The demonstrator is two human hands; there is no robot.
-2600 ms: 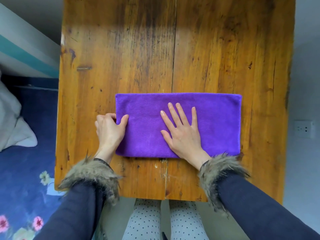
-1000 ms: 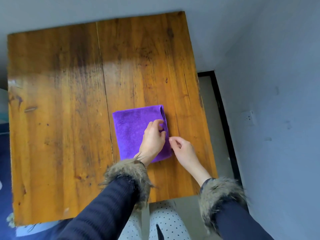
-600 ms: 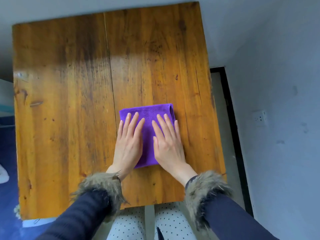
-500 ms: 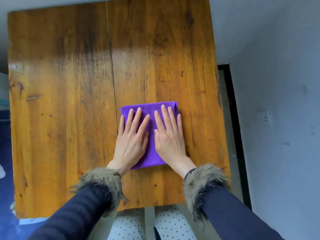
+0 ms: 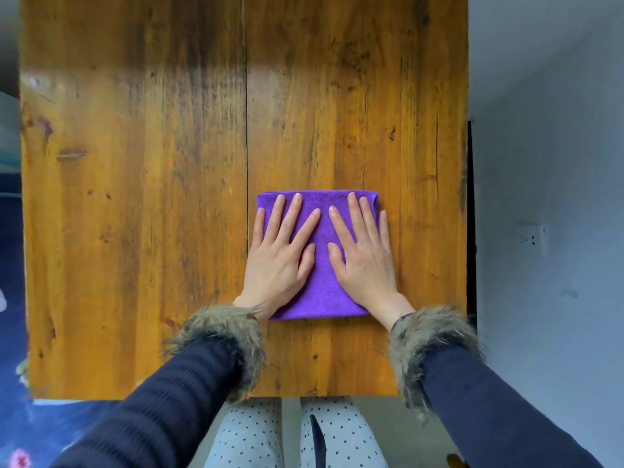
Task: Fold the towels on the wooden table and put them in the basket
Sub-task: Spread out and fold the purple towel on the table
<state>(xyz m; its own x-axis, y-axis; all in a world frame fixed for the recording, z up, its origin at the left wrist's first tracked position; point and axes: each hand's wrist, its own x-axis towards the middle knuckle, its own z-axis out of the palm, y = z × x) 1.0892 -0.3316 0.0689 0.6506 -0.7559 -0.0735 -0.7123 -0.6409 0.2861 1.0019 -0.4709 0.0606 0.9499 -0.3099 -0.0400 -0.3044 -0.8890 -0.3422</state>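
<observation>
— Across most of the frame, what lies there?
— One wooden tabletop (image 5: 152, 197), orange-brown and scuffed, with a seam running from the top edge down through its middle. A grey wall (image 5: 547, 163) fills the right side of the frame, and a blue floral rug (image 5: 13, 265) shows along the left edge and in the lower left corner.

— And the towel?
— A purple towel (image 5: 320, 292) lies folded into a small, thick square, right of the seam and slightly below the frame's centre, flat on the wood.

— What are the hands doing?
— Both are spread flat on it, palms down, fingers straight and fanned. Her left hand (image 5: 280, 255) covers the towel's left half, its little finger reaching past the edge onto the wood. Her right hand (image 5: 366, 258) covers the right half, its little finger over the right edge. Their thumbs lie near each other at the middle, not touching.

— Anything smaller?
— Fur cuffs (image 5: 223, 336) on dark sleeves, dotted trousers (image 5: 250, 437) at the bottom, and a white wall socket (image 5: 531, 239) at the right.
</observation>
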